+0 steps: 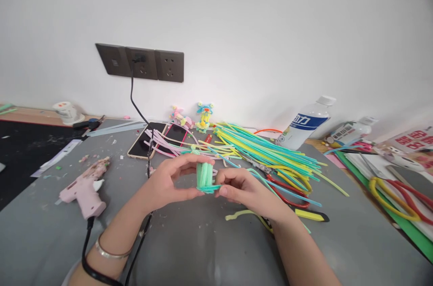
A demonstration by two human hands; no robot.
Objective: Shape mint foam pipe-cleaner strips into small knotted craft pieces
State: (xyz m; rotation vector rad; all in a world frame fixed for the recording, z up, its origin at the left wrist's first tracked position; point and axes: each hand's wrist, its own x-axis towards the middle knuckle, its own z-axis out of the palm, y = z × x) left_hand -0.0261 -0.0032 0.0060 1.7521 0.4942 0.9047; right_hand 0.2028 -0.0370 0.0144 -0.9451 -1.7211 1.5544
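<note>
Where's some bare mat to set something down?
Front right, between the yellow tool and green sheet; also between your forearms, nearer you than the green bundle. Beyond your right hand it's crowded: fuzzy stems and a bottle.

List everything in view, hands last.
Bundle: one, green, centre
Fuzzy stems: many, green, yellow, blue, lilac, behind bundle
Figures: two, multicoloured, rear
Phones: two, dark, rear left
Glue gun: one, pink, left
Cable: count unclear, black, left
Socket panel: one, brown, upper left
Container: one, white, far left
Bottles: two, whitish, back right
Looped tools: two, red, yellow, right
Cutter: one, yellow, right of centre
Papers: several, white, green, right edge
Table: one, grey, below
Wall: one, white, behind
Bracelet: one, silver, lower left
Left hand: one, holding bundle
Right hand: one, at bundle's bottom
</note>
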